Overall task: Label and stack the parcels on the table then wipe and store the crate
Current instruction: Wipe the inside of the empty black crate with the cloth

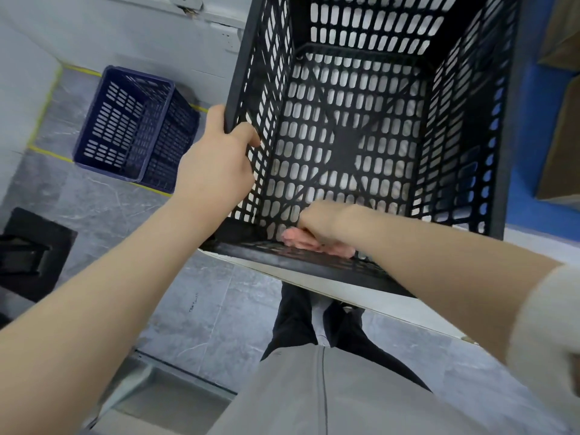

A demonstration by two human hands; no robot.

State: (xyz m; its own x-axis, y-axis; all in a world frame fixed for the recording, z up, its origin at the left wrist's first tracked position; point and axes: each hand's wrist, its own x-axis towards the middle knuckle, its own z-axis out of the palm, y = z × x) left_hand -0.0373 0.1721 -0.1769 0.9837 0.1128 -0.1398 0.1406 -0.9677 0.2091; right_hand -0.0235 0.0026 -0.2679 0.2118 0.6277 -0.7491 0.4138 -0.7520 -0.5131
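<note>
A black slotted plastic crate [351, 89] stands on the white table's near edge [329, 290], its open top facing me. My left hand [216, 158] grips the crate's left rim, thumb over the edge. My right hand [323, 224] reaches inside the crate and presses a pink cloth [298, 240] against the inner face of the near wall. Part of the cloth is hidden under my fingers. Brown cardboard parcels [561, 136] show at the far right edge on a blue surface [527, 146].
A dark blue slotted crate [135, 127] sits on the grey tiled floor at the left, inside yellow tape lines. A black object [31, 252] lies on the floor at the far left. My legs and shoes are below the table edge.
</note>
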